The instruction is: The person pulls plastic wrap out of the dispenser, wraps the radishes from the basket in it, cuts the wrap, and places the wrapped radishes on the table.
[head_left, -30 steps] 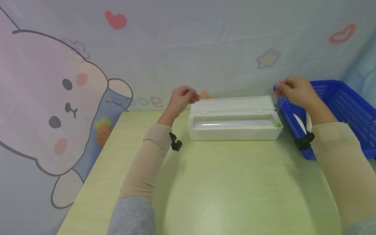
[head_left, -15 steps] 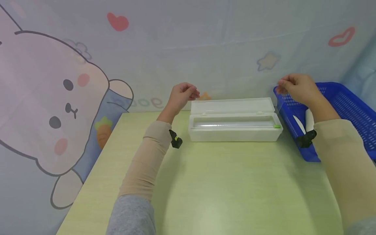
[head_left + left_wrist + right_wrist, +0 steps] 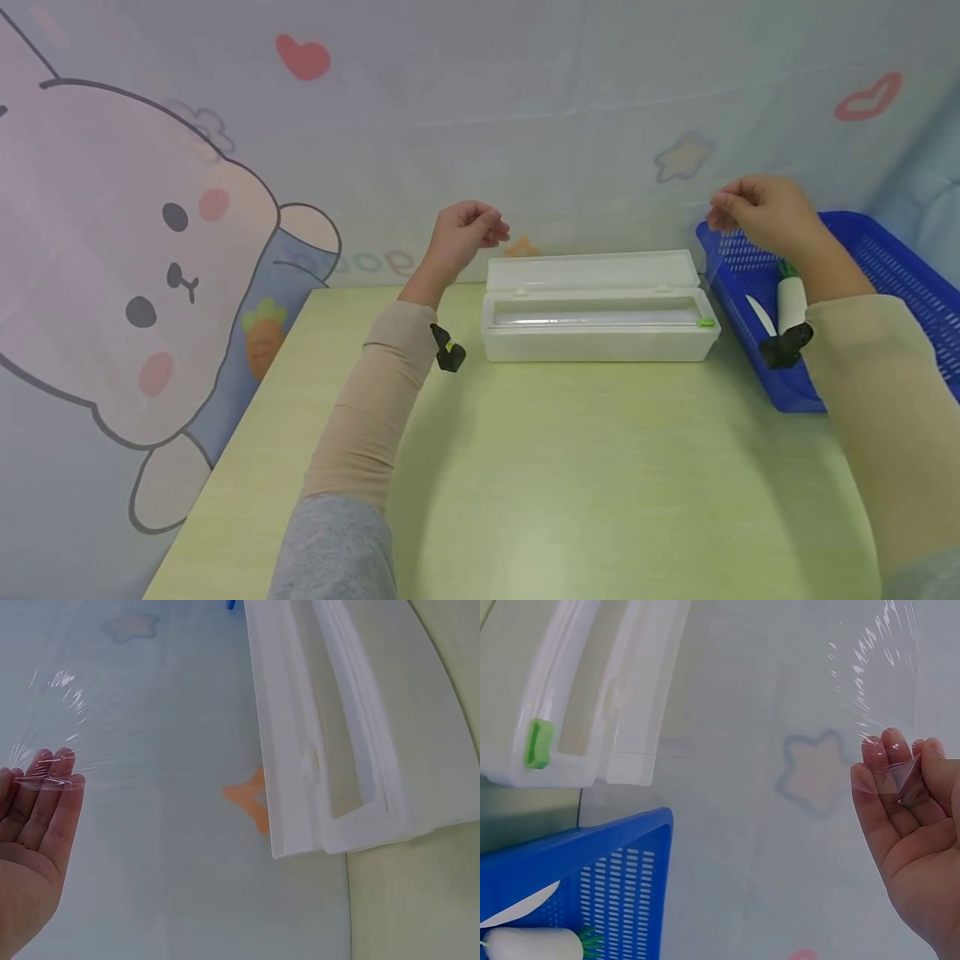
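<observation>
A sheet of clear cling film (image 3: 64, 679) is stretched between my two hands, its creases shining in both wrist views. My left hand (image 3: 461, 237) pinches one corner between thumb and fingers, above the left end of a white cling film dispenser (image 3: 600, 343). At the other side my right hand (image 3: 768, 215) pinches the film, a folded corner showing across its fingers in the right wrist view. The dispenser stands on the table with its lid (image 3: 592, 271) raised and a roll visible inside. A green slide cutter (image 3: 538, 742) sits at its right end.
A blue perforated basket (image 3: 757, 367) stands to the right, partly behind the right arm. Inside lie a white radish (image 3: 791, 304) with green leaves and a white blade-shaped item (image 3: 761, 315). A printed cloth (image 3: 525, 150) hangs behind the pale green table (image 3: 570, 467).
Both hands have risen somewhat, still pinching the film, and the right hand has shifted slightly right. More of the radish shows in the basket. The dispenser has stayed in place.
</observation>
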The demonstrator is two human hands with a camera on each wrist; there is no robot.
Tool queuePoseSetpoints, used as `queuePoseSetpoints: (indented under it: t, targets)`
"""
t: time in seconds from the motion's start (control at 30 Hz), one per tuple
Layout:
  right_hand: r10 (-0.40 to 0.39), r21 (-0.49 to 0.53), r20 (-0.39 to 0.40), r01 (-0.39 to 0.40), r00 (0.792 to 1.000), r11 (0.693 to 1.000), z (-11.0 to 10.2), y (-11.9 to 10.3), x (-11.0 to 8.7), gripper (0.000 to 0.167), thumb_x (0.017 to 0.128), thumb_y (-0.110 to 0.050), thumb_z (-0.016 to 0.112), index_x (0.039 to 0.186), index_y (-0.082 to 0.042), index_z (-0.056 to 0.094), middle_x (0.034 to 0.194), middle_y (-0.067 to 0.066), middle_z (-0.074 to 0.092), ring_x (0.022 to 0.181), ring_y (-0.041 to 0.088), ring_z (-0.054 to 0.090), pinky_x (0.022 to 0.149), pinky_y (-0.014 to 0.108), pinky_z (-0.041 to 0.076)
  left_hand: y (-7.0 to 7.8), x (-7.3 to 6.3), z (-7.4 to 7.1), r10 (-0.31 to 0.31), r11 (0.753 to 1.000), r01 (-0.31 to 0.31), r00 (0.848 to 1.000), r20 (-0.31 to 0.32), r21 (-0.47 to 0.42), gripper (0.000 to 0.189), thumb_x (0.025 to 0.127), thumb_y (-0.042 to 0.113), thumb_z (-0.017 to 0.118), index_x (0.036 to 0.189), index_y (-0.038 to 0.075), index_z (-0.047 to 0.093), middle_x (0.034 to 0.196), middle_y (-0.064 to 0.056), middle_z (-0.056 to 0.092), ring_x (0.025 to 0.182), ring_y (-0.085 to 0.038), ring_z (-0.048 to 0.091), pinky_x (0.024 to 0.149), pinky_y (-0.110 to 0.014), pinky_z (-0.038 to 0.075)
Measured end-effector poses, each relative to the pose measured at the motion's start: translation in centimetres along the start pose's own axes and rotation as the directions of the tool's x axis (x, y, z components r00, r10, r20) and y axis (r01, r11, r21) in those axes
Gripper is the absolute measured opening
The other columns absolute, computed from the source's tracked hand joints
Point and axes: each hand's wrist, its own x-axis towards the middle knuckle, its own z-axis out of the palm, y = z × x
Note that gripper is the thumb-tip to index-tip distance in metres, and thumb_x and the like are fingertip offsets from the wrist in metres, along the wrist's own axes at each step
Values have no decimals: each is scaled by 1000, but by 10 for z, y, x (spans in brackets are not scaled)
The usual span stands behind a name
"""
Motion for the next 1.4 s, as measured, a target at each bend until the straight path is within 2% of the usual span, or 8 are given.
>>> queuePoseSetpoints:
  t: [0.03, 0.23, 0.43, 0.53, 0.63, 0.77, 1.0, 1.4]
  targets:
    - [-1, 1, 1, 1, 1000, 1000, -1, 0, 0, 47, 103, -37, 38, 117, 3, 56, 86, -5, 68, 70, -9, 55, 75, 25, 50, 1, 0, 0, -2, 1000, 2, 1000, -2, 0, 26, 100, 14, 53, 108, -9, 60, 88, -6, 67, 85, -18, 67, 85, -34, 54]
    - [-6, 5, -8, 6, 1000, 1000, -4, -2, 4, 47, 103, -37, 38, 119, 4, 55, 86, -5, 68, 69, -11, 55, 89, 45, 49, 7, 1, -2, -3, 1000, 3, 1000, -16, -4, 19, 100, 14, 53, 101, -2, 63, 88, -6, 68, 86, -20, 67, 83, -32, 54]
    - [-3, -3, -25, 2, 1000, 1000, -8, -5, 4, 48, 103, -38, 38, 119, 3, 55, 87, -5, 68, 69, -12, 54, 93, 51, 45, 10, 3, -2, 22, 1000, -22, 1000, -19, -3, 17, 100, 14, 54, 97, 1, 63, 85, -5, 67, 88, -26, 66, 83, -32, 54]
    - [3, -1, -30, -3, 1000, 1000, -11, -6, 3, 47, 103, -38, 38, 119, 3, 55, 88, -6, 68, 71, -11, 54, 91, 44, 49, 11, 4, -1, 33, 999, -33, 999, -13, 1, 17, 99, 15, 54, 96, 1, 64, 85, -3, 67, 89, -28, 66, 82, -31, 54]
    - [-1, 7, -38, 2, 999, 1000, -14, -7, 2, 46, 103, -36, 39, 118, 3, 55, 86, -9, 67, 72, -9, 55, 80, 25, 52, 14, 6, -1, 38, 999, -38, 999, -9, 0, 17, 99, 15, 54, 96, 2, 64, 85, -3, 67, 88, -25, 66, 83, -31, 54]
    - [-17, 26, -53, 18, 998, 1000, -18, -9, 1, 45, 103, -35, 40, 117, 4, 56, 82, -14, 65, 71, -9, 55, 66, 10, 44, 18, 8, -1, 38, 999, -38, 999, -10, -9, 17, 99, 15, 54, 96, 1, 63, 85, -5, 67, 85, -21, 66, 84, -32, 54]
    - [-6, 24, -66, 7, 998, 1000, -23, -13, 4, 47, 103, -38, 39, 118, 3, 57, 78, -21, 61, 71, -9, 56, 66, 10, 44, 26, 11, -3, 49, 999, -49, 999, -3, -3, 21, 99, 15, 54, 102, -4, 62, 88, -6, 67, 87, -21, 67, 86, -35, 53]
    - [2, 31, -89, 0, 996, 1000, -28, -19, 7, 47, 102, -39, 41, 121, 2, 57, 79, -22, 60, 74, -7, 58, 82, 22, 52, 36, 14, -6, 60, 998, -60, 998, -21, 11, 20, 99, 14, 53, 103, -5, 62, 87, -6, 67, 84, -18, 68, 82, -33, 55]
